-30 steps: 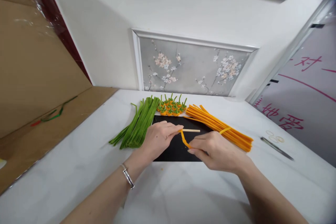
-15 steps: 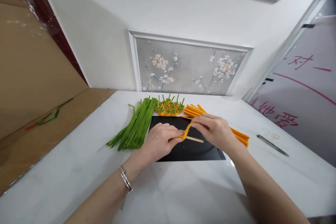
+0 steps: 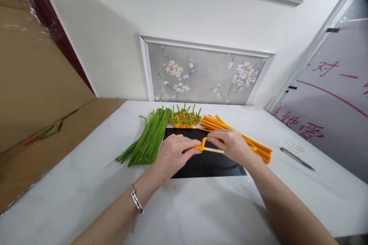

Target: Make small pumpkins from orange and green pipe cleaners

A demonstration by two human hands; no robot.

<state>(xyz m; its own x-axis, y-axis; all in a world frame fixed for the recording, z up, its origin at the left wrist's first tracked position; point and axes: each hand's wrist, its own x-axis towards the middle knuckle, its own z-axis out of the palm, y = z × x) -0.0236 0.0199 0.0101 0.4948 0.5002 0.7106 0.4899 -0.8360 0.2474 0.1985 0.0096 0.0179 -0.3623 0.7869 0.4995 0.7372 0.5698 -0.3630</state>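
Over a black mat (image 3: 212, 166), my left hand (image 3: 174, 153) pinches a thin wooden stick (image 3: 214, 150) with an orange pipe cleaner (image 3: 203, 143) wound round it. The stick's bare end points right. My right hand (image 3: 230, 143) is closed on the pipe cleaner's other part, just above the stick, where it bends upward. Behind the mat stand several small orange and green pipe-cleaner pieces (image 3: 185, 118) with upright green stems. A bundle of green pipe cleaners (image 3: 151, 139) lies to the left of my left hand. More orange pipe cleaners (image 3: 263, 153) lie beneath and behind my right hand.
Tweezers (image 3: 297, 159) and several thin rings (image 3: 299, 148) lie on the white table (image 3: 94, 183) at the right. A wall with a floral panel (image 3: 201, 72) closes off the back. Cardboard (image 3: 43, 141) stands at the left, and a board with red writing (image 3: 330, 95) at the right.
My right hand has moved slightly down and left, bringing the orange pipe cleaner closer round the stick. My left hand keeps its grip in nearly the same place.
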